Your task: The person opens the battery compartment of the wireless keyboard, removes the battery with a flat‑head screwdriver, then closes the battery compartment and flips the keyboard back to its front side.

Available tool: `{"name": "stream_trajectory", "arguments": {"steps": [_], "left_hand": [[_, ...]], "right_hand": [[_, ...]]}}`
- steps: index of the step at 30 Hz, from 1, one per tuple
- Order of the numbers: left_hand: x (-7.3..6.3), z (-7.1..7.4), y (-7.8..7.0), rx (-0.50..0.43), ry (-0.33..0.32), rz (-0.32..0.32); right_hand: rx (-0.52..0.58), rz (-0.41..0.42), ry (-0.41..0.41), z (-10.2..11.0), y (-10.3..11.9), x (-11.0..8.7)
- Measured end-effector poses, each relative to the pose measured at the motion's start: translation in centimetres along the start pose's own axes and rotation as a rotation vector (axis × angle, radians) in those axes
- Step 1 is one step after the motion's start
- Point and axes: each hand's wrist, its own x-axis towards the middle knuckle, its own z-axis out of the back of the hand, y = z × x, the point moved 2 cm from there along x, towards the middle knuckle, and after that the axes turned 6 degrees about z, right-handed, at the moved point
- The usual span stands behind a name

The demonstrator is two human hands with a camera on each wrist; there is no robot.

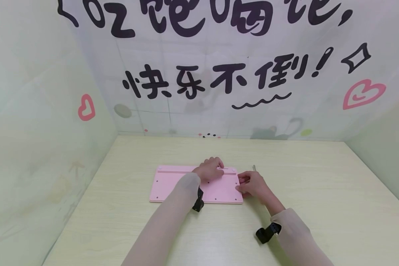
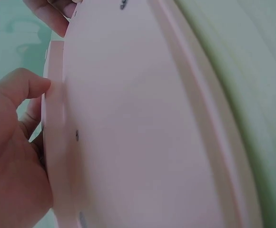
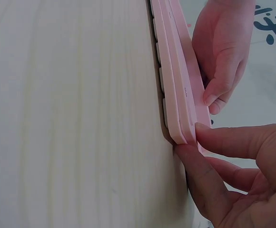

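A pink keyboard lies face down on the table, its screw-dotted back up and a raised bar along its far edge. My left hand reaches across the back and grips the far edge right of the middle. In the left wrist view, the thumb of that left hand lies on the raised bar and the fingers go behind it. At the right end, my right hand pinches the keyboard's side. Pale keys show along the underside in the right wrist view, facing the table.
A thin metal piece sticks out just beyond the right hand, its other end hidden. The pale wooden table meets a printed cloth backdrop at the back. Side walls stand left and right.
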Motion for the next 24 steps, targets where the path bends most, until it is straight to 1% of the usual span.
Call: {"name": "stream_trajectory", "arguments": {"steps": [11, 15, 24], "left_hand": [[-0.24, 0.08, -0.22, 0.010, 0.005, -0.001], [-0.20, 0.01, -0.22, 0.015, 0.008, 0.001], [-0.24, 0.13, -0.39, -0.009, 0.024, 0.031]], "right_hand": [[-0.001, -0.006, -0.002, 0.00, -0.16, 0.04], [-0.001, 0.003, 0.007, -0.06, -0.12, -0.01], [0.013, 0.006, 0.007, -0.05, -0.15, 0.09]]}}
